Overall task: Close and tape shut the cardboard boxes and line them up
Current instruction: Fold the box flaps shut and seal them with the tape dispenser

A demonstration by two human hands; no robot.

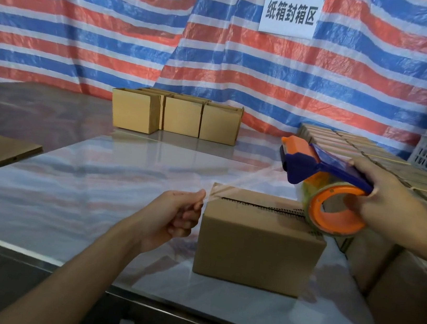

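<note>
- Left hand (174, 219): grip narrowed to a pinch on the free end of the clear tape (245, 182).
- Right hand (387, 203): grip wrapped round the tape dispenser (327, 183), above the box.
- Cardboard box (259, 239): on the worktop (95, 172), flaps down, seam untaped. Probably light, with stiff walls and yielding flaps; hold it by the sides.

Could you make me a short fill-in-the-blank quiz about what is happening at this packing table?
The left hand pinches the free end of the clear ____.
The right hand holds a dispenser coloured blue and ____.
The box nearest the hands is made of ____.
Missing words: tape, orange, cardboard.
</note>
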